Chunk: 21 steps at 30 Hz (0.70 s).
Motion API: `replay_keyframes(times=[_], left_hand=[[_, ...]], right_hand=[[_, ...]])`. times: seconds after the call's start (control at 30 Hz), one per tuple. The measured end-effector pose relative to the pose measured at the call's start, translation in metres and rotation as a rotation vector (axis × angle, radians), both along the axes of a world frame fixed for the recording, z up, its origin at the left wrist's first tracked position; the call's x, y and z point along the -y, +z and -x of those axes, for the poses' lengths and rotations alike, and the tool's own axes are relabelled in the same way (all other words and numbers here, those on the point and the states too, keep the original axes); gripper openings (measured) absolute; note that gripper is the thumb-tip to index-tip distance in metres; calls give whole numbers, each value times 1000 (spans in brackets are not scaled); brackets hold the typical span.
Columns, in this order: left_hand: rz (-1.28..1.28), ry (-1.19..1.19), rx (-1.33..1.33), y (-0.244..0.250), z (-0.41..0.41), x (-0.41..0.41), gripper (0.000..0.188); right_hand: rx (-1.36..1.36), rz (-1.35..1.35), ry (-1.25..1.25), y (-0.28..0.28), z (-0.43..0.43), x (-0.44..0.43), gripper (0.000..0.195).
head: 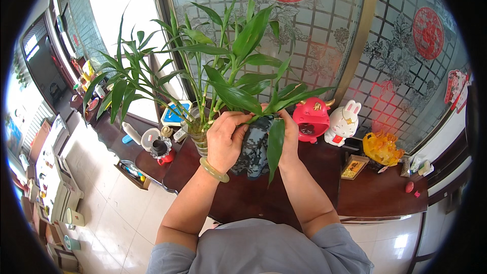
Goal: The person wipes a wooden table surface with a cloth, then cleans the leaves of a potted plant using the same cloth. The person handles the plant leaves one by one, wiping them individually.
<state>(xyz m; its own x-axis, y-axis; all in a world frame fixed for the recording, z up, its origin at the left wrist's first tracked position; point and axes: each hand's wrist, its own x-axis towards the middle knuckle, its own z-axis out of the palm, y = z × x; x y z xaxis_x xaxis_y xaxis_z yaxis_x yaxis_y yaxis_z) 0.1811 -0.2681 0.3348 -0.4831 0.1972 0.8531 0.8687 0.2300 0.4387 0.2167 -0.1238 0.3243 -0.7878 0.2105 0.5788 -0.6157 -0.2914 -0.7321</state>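
Note:
Lucky bamboo stalks with long green leaves (246,36) stand in a clear glass vase (199,137) on the dark wooden cabinet top. My left hand (225,137), a pale bangle on its wrist, pinches a leafy part beside the leaf bases. Just across from it, my right hand (288,133) is at the same leaves; its fingertips are mostly hidden behind them, so its hold cannot be told. A blue-grey camouflage cloth (253,152) hangs between my hands, partly covered by a drooping leaf (275,148). What holds the cloth up cannot be seen.
Right of my hands stand a red ox figurine (312,120), a white rabbit figurine (342,123), a small framed piece (354,167) and an amber-coloured ornament (382,150). A black-topped item (160,147) and a red cup are at the left. Patterned glass panels (315,26) rise behind.

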Motion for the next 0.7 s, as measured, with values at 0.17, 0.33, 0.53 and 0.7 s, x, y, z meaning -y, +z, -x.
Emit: replay_keyframes(times=[0.17, 0.33, 0.53, 0.7], left_hand=[[-15, 28, 12, -1, -6, 5, 28], [-75, 74, -93, -8, -16, 18, 37], [160, -78, 163, -51, -47, 37, 57], [208, -142, 494, -88, -63, 33, 79]], right_hand=[[131, 161, 22, -21, -4, -2, 23], [236, 318, 124, -40, -2, 1, 23], [410, 357, 170, -66, -3, 8, 21], [576, 423, 244, -94, 1, 26, 28]])
